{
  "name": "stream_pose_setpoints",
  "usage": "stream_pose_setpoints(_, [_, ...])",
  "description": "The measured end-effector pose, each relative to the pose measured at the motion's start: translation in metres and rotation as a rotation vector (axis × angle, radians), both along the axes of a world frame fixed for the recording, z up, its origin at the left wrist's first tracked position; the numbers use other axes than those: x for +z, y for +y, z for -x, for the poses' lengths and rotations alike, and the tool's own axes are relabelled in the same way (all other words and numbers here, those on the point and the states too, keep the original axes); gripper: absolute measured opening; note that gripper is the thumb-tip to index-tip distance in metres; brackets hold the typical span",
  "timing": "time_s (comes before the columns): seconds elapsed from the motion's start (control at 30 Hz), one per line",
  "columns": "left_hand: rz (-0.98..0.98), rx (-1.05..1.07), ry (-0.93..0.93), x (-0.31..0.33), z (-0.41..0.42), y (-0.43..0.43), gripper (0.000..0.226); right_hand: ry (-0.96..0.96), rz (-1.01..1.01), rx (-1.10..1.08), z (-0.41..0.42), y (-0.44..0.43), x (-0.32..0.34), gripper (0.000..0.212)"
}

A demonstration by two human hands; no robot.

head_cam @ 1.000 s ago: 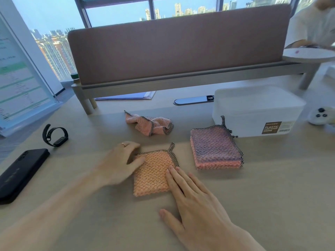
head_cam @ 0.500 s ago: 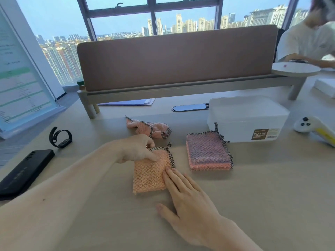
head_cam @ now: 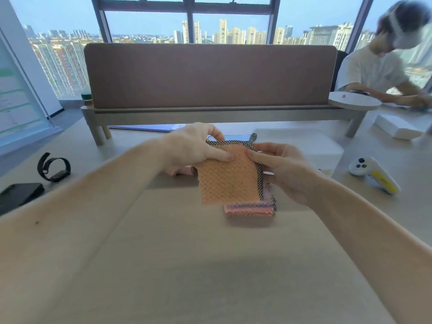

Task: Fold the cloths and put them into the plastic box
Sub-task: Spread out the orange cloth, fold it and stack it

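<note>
Both our hands pinch the folded orange cloth [head_cam: 228, 181] above the desk [head_cam: 187, 253]: our left hand [head_cam: 194, 148] grips its top left corner, our right hand [head_cam: 280, 167] its right edge. Beneath our right hand lies a stack of folded cloths [head_cam: 250, 208]; beyond it stands the plastic box [head_cam: 311, 146]. A crumpled pink cloth [head_cam: 181, 170] peeks out under our left hand.

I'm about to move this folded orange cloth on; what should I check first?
1. Left hand grip on the orange cloth: pinches its upper left edge, ok.
2. Right hand grip: pinches its right edge, ok.
3. Cloth's fold holding: ok.
4. Folded stack beneath, tidy: ok.
5. Plastic box open: cannot tell, right hand hides part.
6. All cloths folded: not ok, crumpled pink cloth lies unfolded.
</note>
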State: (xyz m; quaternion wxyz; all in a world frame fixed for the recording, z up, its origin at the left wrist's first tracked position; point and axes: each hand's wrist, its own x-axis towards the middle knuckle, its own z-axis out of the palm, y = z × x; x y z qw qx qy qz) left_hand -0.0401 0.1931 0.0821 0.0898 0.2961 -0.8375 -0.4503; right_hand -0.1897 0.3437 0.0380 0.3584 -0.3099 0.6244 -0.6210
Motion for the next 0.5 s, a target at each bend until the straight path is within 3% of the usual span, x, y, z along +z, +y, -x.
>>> stream_pose_setpoints(0.1, [-0.508,0.132,0.231,-0.037,0.012,0.003,0.015,0.029,-0.007,-0.118,0.020,0.003,-0.008,0.035])
stream_pose_setpoints(0.2, [-0.666,0.170,0.249,-0.070,0.018,0.009,0.008,0.065,-0.074,-0.206,0.034,0.002,-0.020,0.029])
stream_pose_setpoints(0.3, [-0.618,0.254,0.329,-0.079,0.028,0.012,0.003,0.260,-0.171,-0.242,0.043,-0.006,-0.031,0.028])
stream_pose_setpoints(0.43, [-0.256,0.373,0.294,-0.097,0.041,0.013,0.018,0.772,-0.270,-0.277,0.042,-0.018,-0.041,0.024])
stream_pose_setpoints(0.5, [-0.076,0.401,0.254,-0.110,0.042,0.013,0.019,0.883,-0.258,-0.251,0.038,-0.022,-0.048,0.020])
